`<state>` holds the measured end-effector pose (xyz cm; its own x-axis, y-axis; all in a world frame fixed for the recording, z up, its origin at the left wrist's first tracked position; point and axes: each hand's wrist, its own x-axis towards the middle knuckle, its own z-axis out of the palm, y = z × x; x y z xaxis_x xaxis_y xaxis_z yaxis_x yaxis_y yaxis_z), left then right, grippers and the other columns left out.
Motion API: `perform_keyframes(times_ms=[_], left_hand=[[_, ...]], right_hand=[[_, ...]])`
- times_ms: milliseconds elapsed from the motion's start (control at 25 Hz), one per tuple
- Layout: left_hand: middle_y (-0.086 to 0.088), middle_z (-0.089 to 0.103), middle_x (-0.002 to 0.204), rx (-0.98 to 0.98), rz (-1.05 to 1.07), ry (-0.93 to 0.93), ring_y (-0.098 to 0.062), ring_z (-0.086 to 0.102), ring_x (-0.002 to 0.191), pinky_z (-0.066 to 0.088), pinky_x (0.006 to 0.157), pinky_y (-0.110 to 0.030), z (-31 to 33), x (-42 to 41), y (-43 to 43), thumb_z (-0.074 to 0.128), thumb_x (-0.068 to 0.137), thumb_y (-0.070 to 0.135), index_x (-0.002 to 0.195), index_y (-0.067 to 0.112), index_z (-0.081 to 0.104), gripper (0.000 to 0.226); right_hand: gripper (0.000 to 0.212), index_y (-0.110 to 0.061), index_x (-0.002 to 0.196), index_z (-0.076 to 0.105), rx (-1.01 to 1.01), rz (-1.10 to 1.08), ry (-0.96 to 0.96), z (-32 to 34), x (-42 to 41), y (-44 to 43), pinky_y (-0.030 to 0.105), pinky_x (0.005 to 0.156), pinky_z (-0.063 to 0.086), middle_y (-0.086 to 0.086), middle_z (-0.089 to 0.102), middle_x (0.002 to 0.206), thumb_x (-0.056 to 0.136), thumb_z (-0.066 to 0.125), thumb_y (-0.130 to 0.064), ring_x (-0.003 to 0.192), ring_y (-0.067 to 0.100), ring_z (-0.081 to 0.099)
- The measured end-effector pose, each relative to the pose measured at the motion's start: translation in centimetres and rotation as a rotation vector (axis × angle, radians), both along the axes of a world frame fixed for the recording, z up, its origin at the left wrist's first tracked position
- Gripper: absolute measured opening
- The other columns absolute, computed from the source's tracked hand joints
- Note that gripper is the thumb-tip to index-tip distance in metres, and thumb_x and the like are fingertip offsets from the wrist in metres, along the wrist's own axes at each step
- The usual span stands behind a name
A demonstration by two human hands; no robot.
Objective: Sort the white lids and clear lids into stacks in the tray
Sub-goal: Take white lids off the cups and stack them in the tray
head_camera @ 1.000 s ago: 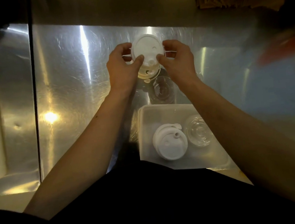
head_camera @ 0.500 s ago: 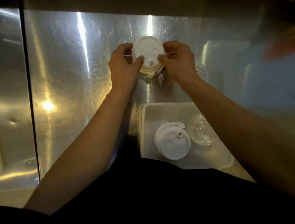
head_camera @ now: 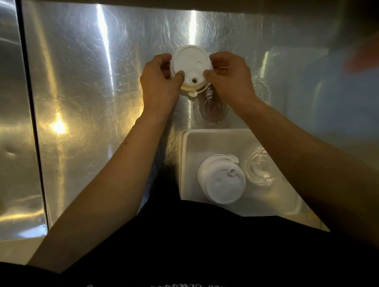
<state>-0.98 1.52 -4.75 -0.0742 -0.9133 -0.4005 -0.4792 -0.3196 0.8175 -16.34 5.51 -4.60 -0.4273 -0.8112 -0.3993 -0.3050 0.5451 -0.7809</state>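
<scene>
Your left hand (head_camera: 160, 87) and right hand (head_camera: 230, 78) both grasped a small stack of white lids (head_camera: 191, 68), held just above the steel counter (head_camera: 87, 96). Your left thumb pressed on the top lid's near edge; your right thumb pressed on the opposite side of that edge, beside the sip hole. The remaining fingers of each hand curled around the stack's rim. A small tab projected from the bottom of the held stack toward you.

On the counter, between the held stack and the tray (head_camera: 207, 138), lay loose clear lids (head_camera: 212, 110); another clear lid (head_camera: 260, 87) showed partly behind your right wrist.

Inside the white tray, a stack of white lids (head_camera: 222, 182) sat left of centre, and a stack of clear lids (head_camera: 259, 167) sat just beside it on the right, partly covered by your right forearm.
</scene>
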Motion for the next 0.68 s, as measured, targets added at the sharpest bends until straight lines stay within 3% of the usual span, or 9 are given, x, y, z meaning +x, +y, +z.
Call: perform_keyframes(times_ms=[280,680], left_hand=[[-0.012,0.063,0.123,-0.009,-0.008,-0.003,-0.019,0.063,0.108,0.054,0.094,-0.03,0.12,0.07,0.08,0.07,0.079,0.013,0.124,0.008,0.058,0.047],[-0.012,0.063,0.123,-0.015,-0.015,-0.03,-0.019,0.063,0.11,0.053,0.096,-0.03,0.35,0.26,-0.12,0.067,0.082,0.012,0.124,0.008,0.058,0.044]], right_hand=[[0.03,-0.013,0.109,0.066,0.001,0.013,0.037,-0.07,0.07,-0.03,0.02,0.081,0.056,-0.002,0.07,0.101,0.079,0.069,-0.01,0.088,0.007,0.067],[0.029,-0.013,0.111,0.066,0.01,0.031,0.036,-0.12,0.37,-0.41,0.015,0.077,0.054,-0.003,0.068,0.099,0.082,0.068,-0.011,0.083,-0.001,0.064]])
